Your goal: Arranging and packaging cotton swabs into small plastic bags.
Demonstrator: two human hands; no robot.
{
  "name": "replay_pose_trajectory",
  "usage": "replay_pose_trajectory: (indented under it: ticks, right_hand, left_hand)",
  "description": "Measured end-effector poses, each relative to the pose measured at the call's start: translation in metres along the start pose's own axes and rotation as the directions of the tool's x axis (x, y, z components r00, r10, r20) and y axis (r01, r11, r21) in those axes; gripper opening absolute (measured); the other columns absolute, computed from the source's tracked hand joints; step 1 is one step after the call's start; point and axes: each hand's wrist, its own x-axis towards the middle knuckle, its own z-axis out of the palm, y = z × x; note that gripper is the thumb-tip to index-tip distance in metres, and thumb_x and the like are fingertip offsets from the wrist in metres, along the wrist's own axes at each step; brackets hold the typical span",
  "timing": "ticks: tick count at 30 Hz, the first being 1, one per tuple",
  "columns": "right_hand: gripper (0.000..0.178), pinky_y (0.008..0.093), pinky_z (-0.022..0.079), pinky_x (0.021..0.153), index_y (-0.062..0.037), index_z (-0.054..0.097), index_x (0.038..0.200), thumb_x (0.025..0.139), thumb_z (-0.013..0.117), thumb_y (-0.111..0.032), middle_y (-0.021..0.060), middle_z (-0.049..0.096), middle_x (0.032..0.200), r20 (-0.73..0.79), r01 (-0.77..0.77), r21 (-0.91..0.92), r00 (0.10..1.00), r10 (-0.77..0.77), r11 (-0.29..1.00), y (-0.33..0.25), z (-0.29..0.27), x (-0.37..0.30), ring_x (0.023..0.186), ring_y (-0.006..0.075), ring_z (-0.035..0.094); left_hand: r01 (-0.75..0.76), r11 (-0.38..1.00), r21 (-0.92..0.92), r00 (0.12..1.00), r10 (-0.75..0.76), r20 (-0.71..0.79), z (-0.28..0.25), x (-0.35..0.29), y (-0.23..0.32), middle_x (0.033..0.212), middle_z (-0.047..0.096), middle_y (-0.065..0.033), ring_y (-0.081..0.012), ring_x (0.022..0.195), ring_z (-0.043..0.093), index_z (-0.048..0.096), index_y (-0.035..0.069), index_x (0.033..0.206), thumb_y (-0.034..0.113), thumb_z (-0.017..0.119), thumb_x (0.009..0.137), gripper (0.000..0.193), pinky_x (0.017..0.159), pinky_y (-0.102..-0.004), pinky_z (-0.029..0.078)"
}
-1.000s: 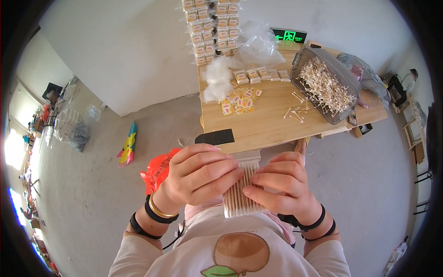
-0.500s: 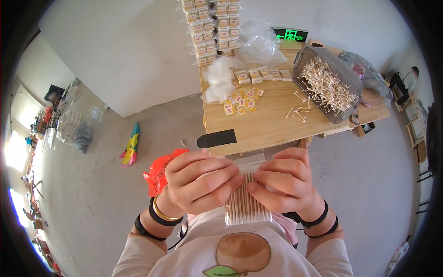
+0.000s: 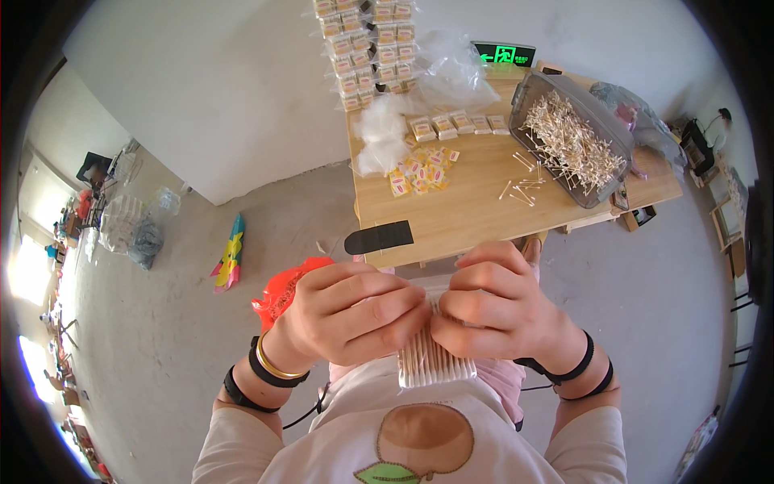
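A clear bag of cotton swabs (image 3: 435,365) hangs upright before my chest, its swabs lying side by side with white tips along the bottom. My left hand (image 3: 359,313) is closed on the bag's upper left part, fingers curled. On the upper right part, my right hand (image 3: 496,302) is closed too, its knuckles bent. Both sets of fingertips nearly meet at the bag's middle. They hide most of its upper end, so whether the top is sealed cannot be made out.
Ahead stands a wooden table (image 3: 468,218) with a grey bin (image 3: 524,101) of loose swabs, yellow-and-white cards (image 3: 419,176), a row of filled packs (image 3: 459,123), clear plastic bags (image 3: 383,133) and tall pack stacks (image 3: 395,52). A red plastic bag (image 3: 278,294) is beside my left wrist.
My hands have closed further over the bag's top, with the right hand's fingers curling in more. The bag has risen slightly, and less of its upper end shows.
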Motion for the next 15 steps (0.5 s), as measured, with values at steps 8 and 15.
replay_pose_trajectory:
  ticks: [8,15]
  right_hand:
    - [0.025,0.0332,0.053,0.082,-0.0185,0.066,0.091,0.069,0.073,-0.009,-0.0051,0.058,0.094,-0.124,0.004,-0.1,0.992,-0.016,0.995,-0.004,0.002,-0.006,0.087,0.0144,0.059]
    - [0.034,0.0345,0.051,0.08,-0.0153,0.071,0.1,0.066,0.076,-0.014,-0.0032,0.064,0.1,-0.117,-0.041,-0.098,0.993,0.03,0.994,-0.002,0.004,-0.011,0.091,0.0177,0.06]
  left_hand:
    - [0.011,0.999,0.032,0.992,-0.007,-0.127,0.006,0.005,0.001,0.091,0.069,0.0023,-0.0131,0.078,0.067,0.071,0.015,0.086,0.011,0.071,0.068,0.019,0.065,-0.0245,0.054]
    - [0.169,0.985,-0.018,0.981,-0.17,-0.098,0.011,-0.002,0.006,0.102,0.072,-0.0007,-0.0179,0.092,0.07,0.071,0.013,0.096,0.011,0.073,0.07,0.026,0.077,-0.0308,0.055]
